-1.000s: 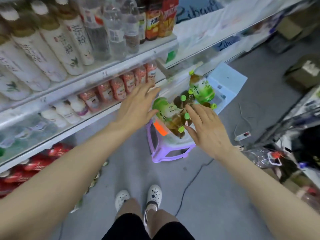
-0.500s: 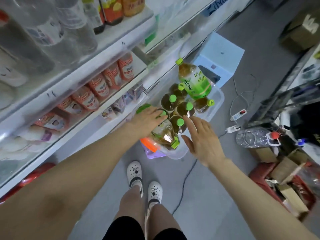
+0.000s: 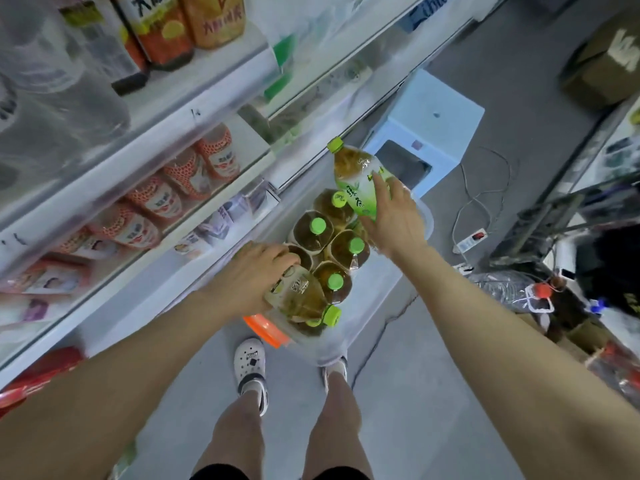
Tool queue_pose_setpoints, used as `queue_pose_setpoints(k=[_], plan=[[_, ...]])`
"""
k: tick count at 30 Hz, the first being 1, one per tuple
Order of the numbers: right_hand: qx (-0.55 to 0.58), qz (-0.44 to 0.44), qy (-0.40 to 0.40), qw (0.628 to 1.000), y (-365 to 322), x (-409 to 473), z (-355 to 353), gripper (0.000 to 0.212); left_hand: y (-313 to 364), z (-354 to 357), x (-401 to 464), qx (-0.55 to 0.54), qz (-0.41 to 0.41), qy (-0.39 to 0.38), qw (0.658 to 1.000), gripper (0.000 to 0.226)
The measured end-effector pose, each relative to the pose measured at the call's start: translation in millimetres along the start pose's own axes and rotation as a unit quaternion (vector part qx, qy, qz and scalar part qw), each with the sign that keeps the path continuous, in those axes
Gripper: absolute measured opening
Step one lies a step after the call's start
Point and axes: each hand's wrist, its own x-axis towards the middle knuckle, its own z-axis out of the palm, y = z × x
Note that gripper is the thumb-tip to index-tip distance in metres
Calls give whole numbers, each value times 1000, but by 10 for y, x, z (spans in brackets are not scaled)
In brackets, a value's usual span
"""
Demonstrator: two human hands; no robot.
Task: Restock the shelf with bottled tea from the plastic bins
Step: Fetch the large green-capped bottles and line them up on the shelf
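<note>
The left hand [image 3: 254,277] is curled over the body of a tea bottle [image 3: 304,296] lying on its side at the near end of the bin [image 3: 377,292], fingers wrapped over its label, cap pointing toward the person. The right hand [image 3: 398,220] grips a second bottle [image 3: 356,178] round its green label at the far end; that one tilts up out of the bin, cap away and to the left.

Both bottles look full — likely heavy for their size, so a one-handed lift by the midsection will pull at the wrist. The thin plastic should give a little under a squeeze, and the film label may be slick; the firmer holds are probably the shoulder below the cap or low on the body, rather than the cap itself.

Between the hands, four more bottles [image 3: 313,230] stand upright and packed together, green caps up, touching one another. The bin sits on the floor just in front of the feet, beside the shelf [image 3: 145,157], whose lower tier holds orange-patterned bottles. A blue stool [image 3: 440,123] stands beyond the bin.
</note>
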Motion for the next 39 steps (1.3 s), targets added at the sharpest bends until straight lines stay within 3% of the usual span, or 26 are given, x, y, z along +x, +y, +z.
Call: queue_pose_setpoints(k=[7, 12, 15, 18, 22, 25, 31, 34, 39], plan=[[19, -21, -38, 999, 247, 589, 160, 104, 206, -16, -70, -106, -108, 39, 988, 93], [24, -37, -45, 998, 308, 643, 142, 97, 469, -216, -119, -263, -253, 81, 927, 97], [97, -20, -37, 994, 360, 592, 61, 92, 592, -282, -164, -331, -360, 119, 864, 99], [231, 3, -41, 972, 470, 481, -106, 86, 687, -340, -228, -432, -437, 183, 767, 89], [394, -21, -97, 914, 531, 187, -457, 65, 851, -559, -359, -551, -457, 280, 639, 99], [418, -77, -135, 895, 479, -26, -697, 66, 1012, -791, -462, -578, -452, 329, 595, 92], [441, -154, -173, 867, 151, -264, -1207, 90, 1303, -1182, -805, -592, -420, 407, 555, 77], [475, -211, -168, 838, -106, -350, -1546, 82, 1428, -1407, -1034, -585, -408, 437, 549, 65], [490, -310, -132, 804, -574, -488, -2208, 85, 1610, -1941, -1458, -555, -373, 504, 546, 73]])
